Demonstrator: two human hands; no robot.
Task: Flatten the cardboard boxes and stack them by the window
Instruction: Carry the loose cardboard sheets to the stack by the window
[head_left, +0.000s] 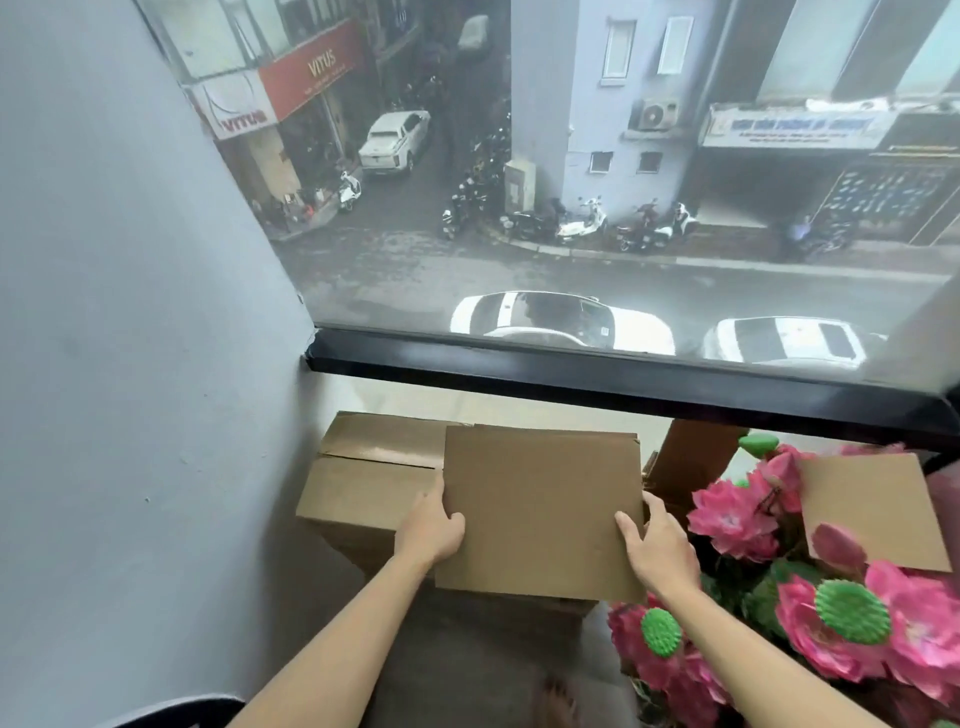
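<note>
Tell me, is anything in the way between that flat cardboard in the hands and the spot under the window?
Yes. Both hands, left hand and right hand, grip the flattened cardboard. Directly beneath it, by the window frame, sits an unflattened box. Pink flowers crowd the right side.

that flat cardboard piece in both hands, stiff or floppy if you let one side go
The flattened cardboard piece probably stays fairly stiff: it lies straight between the left hand and right hand without sagging. It looks thin, so likely light. With one grip released, it may tilt or slide.
</note>
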